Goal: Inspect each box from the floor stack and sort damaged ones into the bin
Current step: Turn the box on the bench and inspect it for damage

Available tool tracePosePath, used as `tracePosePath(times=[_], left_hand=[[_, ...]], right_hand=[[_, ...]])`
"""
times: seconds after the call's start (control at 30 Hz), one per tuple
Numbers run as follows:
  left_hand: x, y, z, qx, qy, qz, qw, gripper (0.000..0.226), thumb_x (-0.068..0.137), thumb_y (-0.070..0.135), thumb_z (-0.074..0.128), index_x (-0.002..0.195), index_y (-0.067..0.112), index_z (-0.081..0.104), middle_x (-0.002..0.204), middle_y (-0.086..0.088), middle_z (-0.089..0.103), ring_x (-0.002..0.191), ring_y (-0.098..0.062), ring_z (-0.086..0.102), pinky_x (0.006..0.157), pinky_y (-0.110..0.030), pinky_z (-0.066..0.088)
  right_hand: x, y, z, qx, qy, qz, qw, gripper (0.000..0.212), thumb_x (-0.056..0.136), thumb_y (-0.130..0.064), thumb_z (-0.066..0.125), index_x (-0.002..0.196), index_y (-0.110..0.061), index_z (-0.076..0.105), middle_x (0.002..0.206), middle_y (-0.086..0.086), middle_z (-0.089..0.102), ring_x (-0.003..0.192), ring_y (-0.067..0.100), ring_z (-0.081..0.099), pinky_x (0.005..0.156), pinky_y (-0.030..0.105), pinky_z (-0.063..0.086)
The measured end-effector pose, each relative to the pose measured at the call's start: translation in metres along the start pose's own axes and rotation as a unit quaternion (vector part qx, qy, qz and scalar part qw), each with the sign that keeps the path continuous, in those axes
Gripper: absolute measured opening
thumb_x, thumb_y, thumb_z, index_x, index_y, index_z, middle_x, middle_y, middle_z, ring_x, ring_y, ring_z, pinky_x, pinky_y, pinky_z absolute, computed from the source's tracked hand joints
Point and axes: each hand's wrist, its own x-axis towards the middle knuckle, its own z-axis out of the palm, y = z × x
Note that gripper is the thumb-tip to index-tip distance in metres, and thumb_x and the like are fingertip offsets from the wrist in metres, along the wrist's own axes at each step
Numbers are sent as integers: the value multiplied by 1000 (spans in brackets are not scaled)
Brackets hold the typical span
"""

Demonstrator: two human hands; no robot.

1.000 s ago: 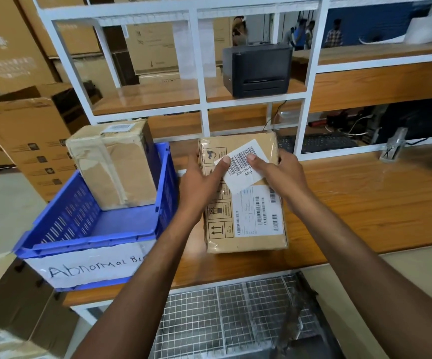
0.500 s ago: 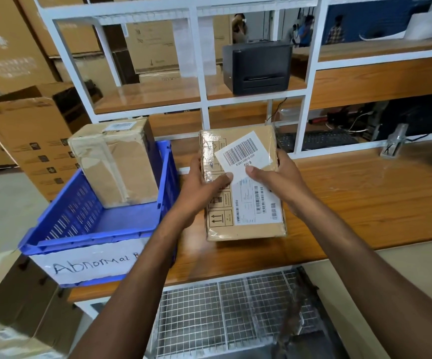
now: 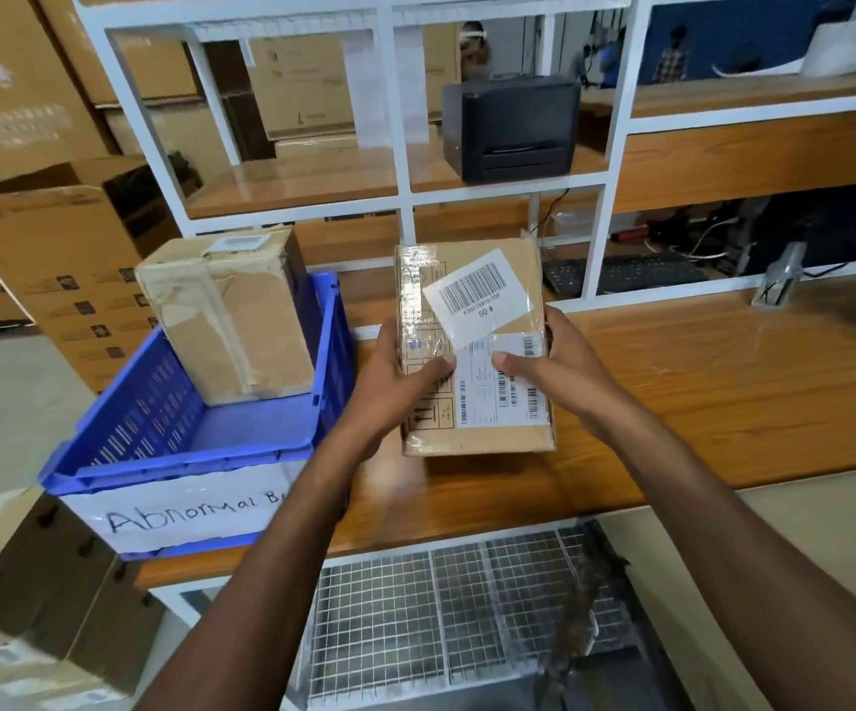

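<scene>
Head view only. Fingers of both hands are hidden behind the box [image 3: 479,439], only the thumbs show. Left hand [image 3: 395,377] grips its left edge and right hand [image 3: 564,366] its right edge, thumbs pressed on the top face. Can't tell if the box's near edge touches the wooden bench [image 3: 697,392] or is lifted. It's flat brown cardboard, glossy clear tape wrinkled down the left side, with a printed shipping label and a skewed white barcode label [image 3: 472,295] on top; can't tell if that one is stuck down. To the left is the blue plastic bin [image 3: 174,469], slotted walls, holding a crumpled taped box [image 3: 230,325] upright at the back. The left forearm cuts off the paper sign [image 3: 179,510] after "Abnormal B". Black printer [image 3: 510,128] sits on the white rack; wire mesh [image 3: 441,623] is below the bench.
</scene>
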Motion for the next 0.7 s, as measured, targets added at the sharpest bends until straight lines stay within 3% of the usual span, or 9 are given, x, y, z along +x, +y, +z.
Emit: tracePosePath(times=[0.13, 0.2, 0.3, 0.37, 0.5, 0.57, 0.63, 0.7], left_hand=[[3, -6, 9, 28, 52, 24, 998, 69, 92, 40, 80, 150, 32, 44, 111, 28, 67, 93, 11, 69, 76, -15, 56], [6, -11, 13, 28, 75, 19, 997, 74, 90, 44, 81, 151, 29, 43, 115, 24, 64, 97, 10, 65, 78, -16, 54], [5, -21, 18, 1, 38, -24, 999, 82, 91, 40, 81, 155, 26, 30, 131, 14, 62, 109, 0, 65, 82, -19, 55], [2, -30, 18, -8, 1, -34, 999, 89, 92, 31, 81, 159, 31, 23, 137, 12, 62, 116, -6, 66, 92, -29, 59], [2, -30, 6, 2, -5, 5, 1000, 88, 88, 28, 85, 158, 36, 32, 136, 14, 63, 120, -7, 67, 90, -31, 62], [3, -23, 1, -5, 32, 10, 999, 79, 85, 41, 87, 150, 41, 41, 132, 19, 64, 121, -2, 64, 93, -32, 61], [3, -16, -2, 14, 78, 6, 997, 73, 78, 67, 82, 140, 48, 48, 128, 23, 67, 124, -4, 63, 101, -43, 58], [7, -14, -2, 38, 96, 5, 995, 72, 71, 79, 76, 133, 51, 53, 121, 26, 69, 122, -10, 67, 100, -52, 58]], right_hand=[[4, -3, 6, -21, 62, -8, 998, 55, 85, -20, 87, 127, -29, 54, 108, -14, 71, 98, 9, 71, 87, 41, 62], [5, -1, 11, -47, 81, -6, 996, 58, 85, -25, 87, 132, -23, 53, 117, -7, 71, 103, 13, 70, 89, 42, 61], [2, 6, 15, -64, 65, 14, 996, 71, 86, -35, 86, 144, -26, 48, 127, -5, 70, 111, 18, 69, 93, 47, 60], [-2, 12, 17, -54, 47, 18, 997, 71, 87, -28, 85, 146, -29, 47, 127, -7, 71, 110, 17, 70, 95, 48, 59], [0, 12, 8, -20, 52, 8, 998, 65, 88, -26, 85, 143, -34, 52, 119, -14, 71, 108, 14, 71, 96, 49, 60], [3, 6, 5, -13, 60, -5, 998, 65, 86, -42, 84, 142, -38, 53, 124, -13, 71, 110, 13, 70, 97, 49, 59], [5, 0, 5, -16, 69, -11, 997, 73, 79, -58, 82, 144, -43, 52, 128, -14, 70, 109, 13, 71, 95, 49, 60], [7, -2, 7, -21, 84, -14, 996, 73, 79, -60, 81, 144, -42, 53, 128, -14, 71, 108, 12, 71, 95, 48, 60]])
